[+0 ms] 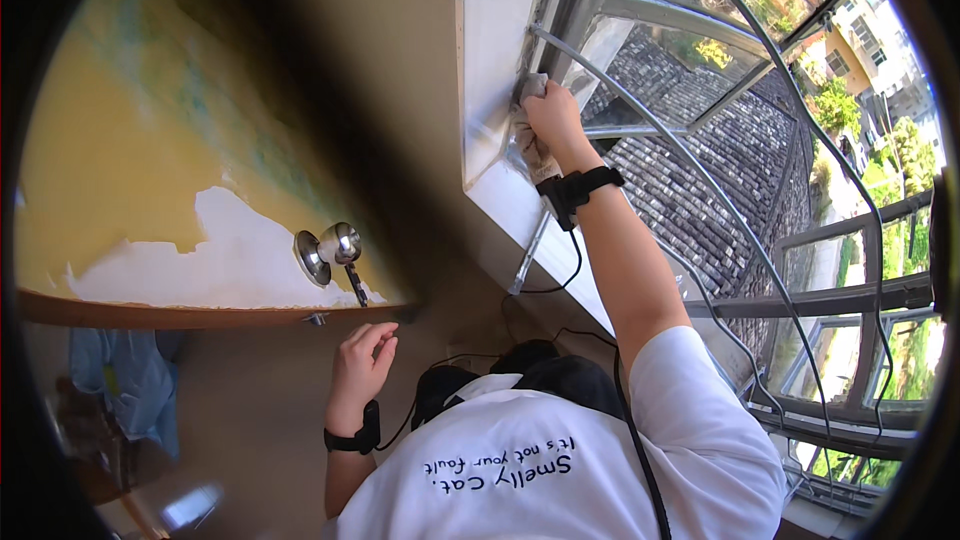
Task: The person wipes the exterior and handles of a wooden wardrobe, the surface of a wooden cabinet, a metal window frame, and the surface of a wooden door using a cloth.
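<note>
Right hand (pixel 556 120) grasps greyish cloth (pixel 527 132), bunched below curled fingers, probably so it stays in grip; window frame (pixel 577 0) beyond them. Left hand (pixel 362 355) empty, fingers loosely bent, doorknob (pixel 341 243) ahead, untouched.

The rag (pixel 530 145) is partly hidden by the right hand (pixel 555 122) — one o'clock. Lower edge cuts the shirt (pixel 580 505) at six; the dark band (pixel 320 130) blurs — eleven o'clock.

Printed in black lettering (pixel 500 467) across the white T-shirt (pixel 560 425), in two short lines, upside down.
</note>
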A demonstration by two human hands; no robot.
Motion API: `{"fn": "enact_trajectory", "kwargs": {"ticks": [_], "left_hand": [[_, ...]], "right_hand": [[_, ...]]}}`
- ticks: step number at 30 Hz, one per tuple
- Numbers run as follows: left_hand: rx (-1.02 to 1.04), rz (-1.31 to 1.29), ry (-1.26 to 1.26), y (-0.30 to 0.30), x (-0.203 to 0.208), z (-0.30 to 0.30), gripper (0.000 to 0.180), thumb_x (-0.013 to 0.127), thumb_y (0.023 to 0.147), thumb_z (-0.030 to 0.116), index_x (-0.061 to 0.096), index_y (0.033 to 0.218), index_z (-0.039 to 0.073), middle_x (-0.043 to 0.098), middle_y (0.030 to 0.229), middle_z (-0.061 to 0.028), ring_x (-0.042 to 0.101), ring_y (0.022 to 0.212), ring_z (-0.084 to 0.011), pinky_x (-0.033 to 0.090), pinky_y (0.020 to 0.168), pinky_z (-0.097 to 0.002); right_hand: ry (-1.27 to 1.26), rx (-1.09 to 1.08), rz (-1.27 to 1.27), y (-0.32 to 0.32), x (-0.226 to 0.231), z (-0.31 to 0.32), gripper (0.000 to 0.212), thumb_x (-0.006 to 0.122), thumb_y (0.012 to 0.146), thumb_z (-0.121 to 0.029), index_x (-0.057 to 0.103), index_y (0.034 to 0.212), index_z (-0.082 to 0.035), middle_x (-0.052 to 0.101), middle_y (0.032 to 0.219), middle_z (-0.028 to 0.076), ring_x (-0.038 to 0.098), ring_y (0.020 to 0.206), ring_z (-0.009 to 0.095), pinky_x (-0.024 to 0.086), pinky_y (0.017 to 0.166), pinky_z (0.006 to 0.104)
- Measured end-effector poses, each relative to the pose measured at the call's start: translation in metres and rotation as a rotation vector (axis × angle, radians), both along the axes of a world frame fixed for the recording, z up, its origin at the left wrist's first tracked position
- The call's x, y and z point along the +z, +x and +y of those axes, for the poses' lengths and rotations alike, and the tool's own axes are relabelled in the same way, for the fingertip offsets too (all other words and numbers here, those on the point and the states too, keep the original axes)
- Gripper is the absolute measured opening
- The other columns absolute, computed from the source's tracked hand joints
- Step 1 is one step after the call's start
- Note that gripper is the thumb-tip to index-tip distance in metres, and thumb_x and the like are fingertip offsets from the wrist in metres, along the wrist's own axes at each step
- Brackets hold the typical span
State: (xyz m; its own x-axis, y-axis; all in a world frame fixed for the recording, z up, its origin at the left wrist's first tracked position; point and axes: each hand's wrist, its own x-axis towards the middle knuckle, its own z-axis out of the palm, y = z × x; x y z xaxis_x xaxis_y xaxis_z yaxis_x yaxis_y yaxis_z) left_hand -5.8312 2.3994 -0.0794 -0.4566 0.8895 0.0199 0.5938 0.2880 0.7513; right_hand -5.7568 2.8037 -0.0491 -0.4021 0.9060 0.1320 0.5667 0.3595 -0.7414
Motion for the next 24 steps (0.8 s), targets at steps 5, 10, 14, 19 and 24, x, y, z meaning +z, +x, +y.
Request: {"fn": "enact_trajectory", "kwargs": {"ticks": [5,10,14,19,24], "left_hand": [[0.007,-0.002,0.036,0.000,-0.004,0.002,0.017,0.060,0.079,0.006,0.061,0.096,0.002,0.060,0.078,-0.0116,0.059,0.070,-0.0251,0.047,0.062,-0.0325],[-0.028,-0.028,0.000,0.003,0.002,0.018,0.017,0.060,0.080,0.006,0.061,0.096,0.002,0.060,0.079,-0.0117,0.059,0.071,-0.0250,0.047,0.063,-0.0321],[-0.037,-0.021,0.004,0.003,-0.001,0.022,0.017,0.060,0.080,0.006,0.061,0.096,0.001,0.060,0.079,-0.0120,0.059,0.073,-0.0256,0.047,0.064,-0.0322],[-0.081,0.036,-0.023,0.005,-0.002,0.021,0.018,0.059,0.080,0.004,0.061,0.097,-0.002,0.062,0.081,-0.0135,0.062,0.071,-0.0227,0.049,0.065,-0.0300],[0.089,-0.014,-0.099,0.004,-0.003,-0.004,0.017,0.060,0.080,0.007,0.061,0.097,0.003,0.061,0.081,-0.0121,0.060,0.071,-0.0256,0.048,0.061,-0.0327]], "right_hand": [[0.008,0.166,0.596,0.008,-0.007,0.010,0.035,0.050,0.069,-0.006,0.054,0.102,0.005,0.060,0.092,0.026,0.056,0.093,0.042,0.044,0.083,0.0405],[-0.019,0.108,0.037,0.014,-0.009,0.007,0.039,0.048,0.072,-0.012,0.053,0.106,0.006,0.054,0.102,0.029,0.052,0.098,0.044,0.043,0.085,0.0429],[0.033,0.063,0.115,0.020,-0.011,-0.034,0.037,0.051,0.071,-0.014,0.056,0.101,0.006,0.055,0.101,0.029,0.053,0.097,0.043,0.043,0.085,0.0434],[-0.639,0.013,0.265,0.033,-0.107,-0.035,0.033,0.051,0.070,-0.009,0.059,0.098,0.005,0.062,0.087,0.021,0.060,0.080,0.031,0.046,0.073,0.0352],[-0.624,-0.039,0.775,-0.012,-0.090,-0.031,0.042,0.049,0.075,-0.002,0.046,0.117,-0.003,0.057,0.097,0.008,0.054,0.087,0.018,0.044,0.075,0.0291]]}}
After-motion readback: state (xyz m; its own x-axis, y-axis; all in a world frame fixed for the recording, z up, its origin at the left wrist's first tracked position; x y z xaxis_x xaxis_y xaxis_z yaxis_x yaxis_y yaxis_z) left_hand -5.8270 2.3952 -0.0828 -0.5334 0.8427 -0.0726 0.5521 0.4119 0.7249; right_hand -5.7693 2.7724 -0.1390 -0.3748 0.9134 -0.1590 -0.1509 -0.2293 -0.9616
